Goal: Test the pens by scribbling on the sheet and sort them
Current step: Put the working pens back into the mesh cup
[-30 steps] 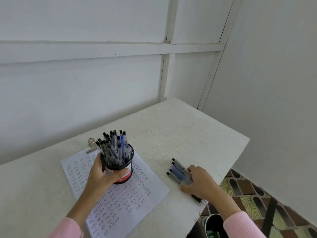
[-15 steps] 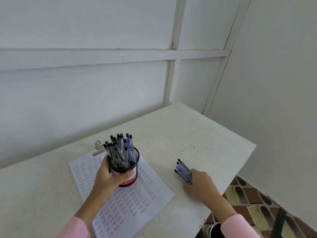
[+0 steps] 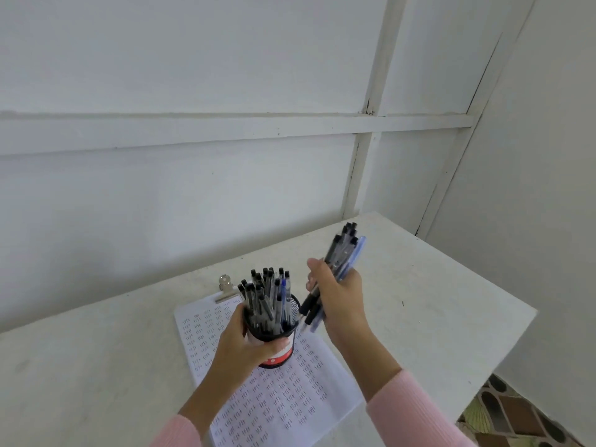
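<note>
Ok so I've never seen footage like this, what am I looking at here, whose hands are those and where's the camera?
No machine here: these are a person's two bare hands, filmed by one wide-angle camera worn on their head and looking down. The left hand grips a black mesh cup packed with pens. The right hand holds a bundle of pens raised beside the cup. Under them, on the white table, lies a sheet covered in small scribbles, with a metal clip at its far end.
</note>
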